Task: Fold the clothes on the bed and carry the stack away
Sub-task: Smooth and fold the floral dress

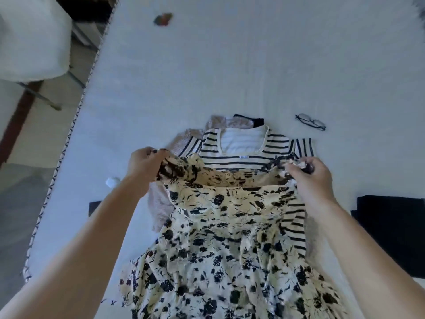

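A cream dress with a black flower print (220, 238) lies spread over the bed (230, 65), its skirt toward me. My left hand (145, 164) grips its left shoulder and my right hand (310, 176) grips its right shoulder, both holding the top edge just above the pile. Under the dress lies a cream T-shirt with dark stripes (243, 148), flat, neck away from me. A pale pink garment (161, 203) pokes out on the left beneath both, and a dark piece (250, 119) shows behind the collar.
Black-framed glasses (310, 122) lie on the sheet right of the pile. A black garment (391, 233) sits at the right edge. A small white wad (112, 181) and a small coloured object (163, 18) lie on the bed. The bed's left edge has stitched trim (69, 139), with floor beyond.
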